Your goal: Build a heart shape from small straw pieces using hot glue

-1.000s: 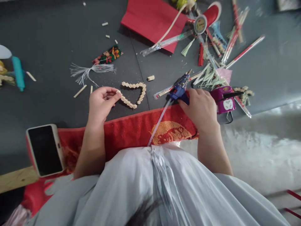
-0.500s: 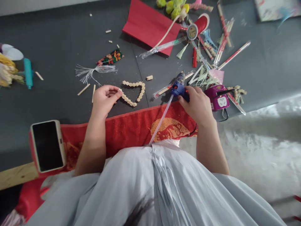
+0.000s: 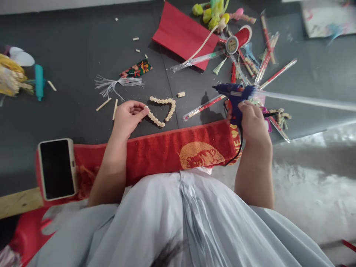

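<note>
On the dark grey surface, close beyond the red patterned towel at the near edge, a slender, straight cream knobbly strip was seen. Its upper left end was pinched by the left hand, with thumb and finger together on it. From these fingers the long axis was directed slantwise, to the right and towards the near edge.

Around the other side, an angular cream knobbly piece was placed, bent like half of a heart. Its two ends were located near the two ends of the strip; whether they touched at the lower point could not be told.

The blue glue gun was gripped by the right hand, with the fingers closed around its handle. Judging by the shadow, it was held above the surface. Its nozzle was pointed left, and its body was roughly parallel to the near edge. Both cream pieces were thus situated to the left of the nozzle and slightly closer to the near edge, with the small pale stick bundle lying between.
</note>
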A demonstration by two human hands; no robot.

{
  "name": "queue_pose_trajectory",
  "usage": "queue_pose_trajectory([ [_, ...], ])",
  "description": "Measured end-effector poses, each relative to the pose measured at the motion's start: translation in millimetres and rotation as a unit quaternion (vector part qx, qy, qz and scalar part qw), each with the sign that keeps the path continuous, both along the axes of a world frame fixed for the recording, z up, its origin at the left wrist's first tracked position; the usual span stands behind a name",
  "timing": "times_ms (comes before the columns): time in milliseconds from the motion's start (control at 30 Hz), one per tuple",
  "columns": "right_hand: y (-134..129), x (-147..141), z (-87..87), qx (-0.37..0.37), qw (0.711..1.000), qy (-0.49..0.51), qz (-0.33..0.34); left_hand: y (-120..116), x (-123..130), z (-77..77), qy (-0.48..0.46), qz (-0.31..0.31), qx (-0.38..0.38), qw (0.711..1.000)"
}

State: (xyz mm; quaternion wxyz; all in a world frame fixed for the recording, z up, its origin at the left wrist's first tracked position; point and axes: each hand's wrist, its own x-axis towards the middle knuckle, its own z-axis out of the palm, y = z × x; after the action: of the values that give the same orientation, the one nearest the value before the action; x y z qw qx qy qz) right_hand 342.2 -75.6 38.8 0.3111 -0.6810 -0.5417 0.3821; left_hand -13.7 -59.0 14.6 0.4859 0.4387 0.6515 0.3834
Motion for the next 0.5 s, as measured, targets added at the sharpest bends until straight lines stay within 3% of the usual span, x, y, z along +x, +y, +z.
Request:
queue_pose_trajectory([
  [67,0.1,-7.8,2.8,-0.018,0.987,0.153,-0.046,-0.2,0.1,0.5,-0.006,0.001,-0.001,1.0],
  [133,0.1,-21.3,7.5,-0.024,0.976,0.213,-0.047,-0.6,0.0,0.8,-0.011,0.002,-0.002,1.0],
  [267,1.3,-54.0,17.4,-0.037,0.973,0.226,-0.008,-1.4,-0.9,0.3,-0.013,0.001,-0.012,1.0],
  [500,17.9,-100.2,27.8,-0.148,0.96,0.207,0.118,-3.5,-0.4,1.5,0.002,-0.011,-0.006,1.0],
])
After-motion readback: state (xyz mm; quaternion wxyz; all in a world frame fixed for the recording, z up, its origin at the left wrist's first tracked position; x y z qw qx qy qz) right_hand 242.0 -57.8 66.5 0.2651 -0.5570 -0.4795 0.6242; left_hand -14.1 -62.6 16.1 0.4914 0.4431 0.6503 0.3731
